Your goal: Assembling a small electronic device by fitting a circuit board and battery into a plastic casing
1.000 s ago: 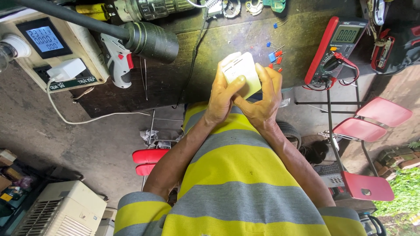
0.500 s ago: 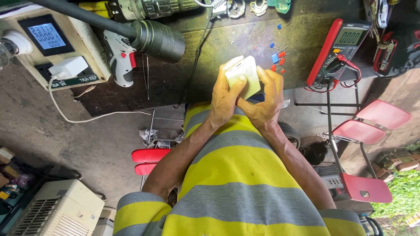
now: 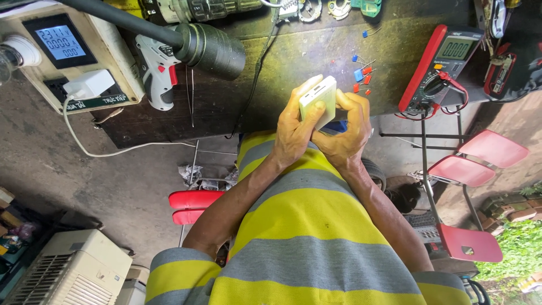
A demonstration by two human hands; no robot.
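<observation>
Dark, worn worktop (image 3: 316, 51) across the top of the frame, bare concrete floor below it. At upper left, a cream power box (image 3: 68, 56) with a lit meter screen and a white plug pushed into its socket. Beside that, a white-and-red cordless screwdriver (image 3: 158, 70) lying under the dark head of a work lamp (image 3: 212, 51). At upper right, a red multimeter (image 3: 437, 65) with its leads curled close by. Scattered between lamp and multimeter, small blue and red capacitors (image 3: 361, 76). Red folding chairs (image 3: 480, 161) at the right edge; a pale ribbed appliance at lower left.

At centre frame, just off the near edge of the worktop, a small white rectangular casing (image 3: 317, 101), raised in the air and tilted, resting on nothing. Left hand (image 3: 296, 127) wrapped around its left side, fingers clenched on it, thumb pressed flat on the face. Right hand (image 3: 347, 130) closed against the right side and back, fingers curled behind it. Whether the shell is being pried or merely held cannot be told.

Likely risks, judged from this hold: a slip of the thumb, and the casing dropping past the worktop edge to the concrete. Too hard a squeeze or twist, and a cracked shell or snapped clip. Loose capacitors near the edge, easily swept off by a forearm.
</observation>
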